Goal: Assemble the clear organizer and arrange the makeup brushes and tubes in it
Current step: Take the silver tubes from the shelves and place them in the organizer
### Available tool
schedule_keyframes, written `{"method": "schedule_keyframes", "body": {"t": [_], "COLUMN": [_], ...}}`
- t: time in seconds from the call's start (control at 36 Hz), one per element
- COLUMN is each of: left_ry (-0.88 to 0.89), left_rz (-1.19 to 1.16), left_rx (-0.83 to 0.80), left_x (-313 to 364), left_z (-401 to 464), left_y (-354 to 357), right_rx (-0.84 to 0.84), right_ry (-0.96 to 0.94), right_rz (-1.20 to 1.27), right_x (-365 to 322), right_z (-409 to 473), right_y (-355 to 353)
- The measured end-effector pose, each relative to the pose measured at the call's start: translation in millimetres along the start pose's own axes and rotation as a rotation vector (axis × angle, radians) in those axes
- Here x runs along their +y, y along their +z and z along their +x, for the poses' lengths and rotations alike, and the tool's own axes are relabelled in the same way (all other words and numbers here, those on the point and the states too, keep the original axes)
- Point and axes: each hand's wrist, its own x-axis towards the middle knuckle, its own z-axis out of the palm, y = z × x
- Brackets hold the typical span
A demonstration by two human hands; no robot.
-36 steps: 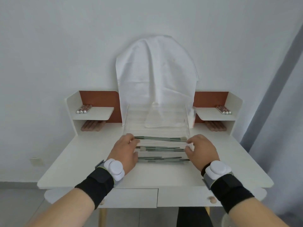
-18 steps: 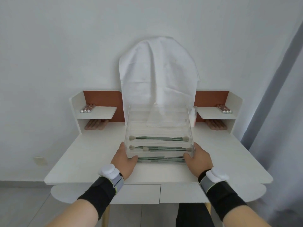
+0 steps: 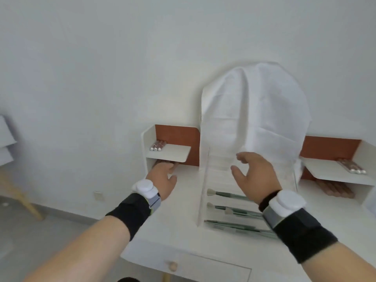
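The clear organizer (image 3: 201, 202) stands on the white vanity desk (image 3: 179, 226), with green-handled makeup brushes (image 3: 227, 194) lying across its front steps. My left hand (image 3: 163, 181) reaches into the cubby under the left shelf, its fingers stretched onto the brown tubes (image 3: 176, 165) lying there; whether it holds one is hidden. My right hand (image 3: 254, 176) hovers above the organizer's middle steps, fingers spread and holding nothing. Three silver-capped tubes (image 3: 157, 145) lie on the left shelf, and more tubes (image 3: 351, 167) lie on the right shelf.
A white cloth (image 3: 254, 110) drapes the mirror behind the organizer. More brown tubes (image 3: 335, 189) lie under the right shelf. A drawer knob (image 3: 172, 266) sits at the desk's front. A wooden leg (image 3: 18, 192) stands on the floor at far left.
Both hands let go of the organizer's front corners. My left hand went to the cubby under the left shelf, my right hand rose over the organizer. The view swung left.
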Motion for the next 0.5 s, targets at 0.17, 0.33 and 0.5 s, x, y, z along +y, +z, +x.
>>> {"method": "schedule_keyframes", "body": {"t": [0.17,0.33,0.5], "left_ry": [-0.020,0.131,0.198], "left_rz": [0.283,0.375,0.406], "left_rx": [-0.046,-0.075,-0.107], "left_x": [-26.4,-39.8,-59.7], "left_z": [58.0,90.6,105.4], "left_y": [-32.6,-32.1,-16.1], "right_rx": [-0.288,-0.514,-0.578], "right_ry": [-0.213,-0.280,-0.318], "right_rz": [-0.083,-0.194,-0.220], "right_x": [-65.3,-103.4,-109.4], "right_z": [70.2,123.4,163.0], "right_y": [77.6,145.7,190.7]}}
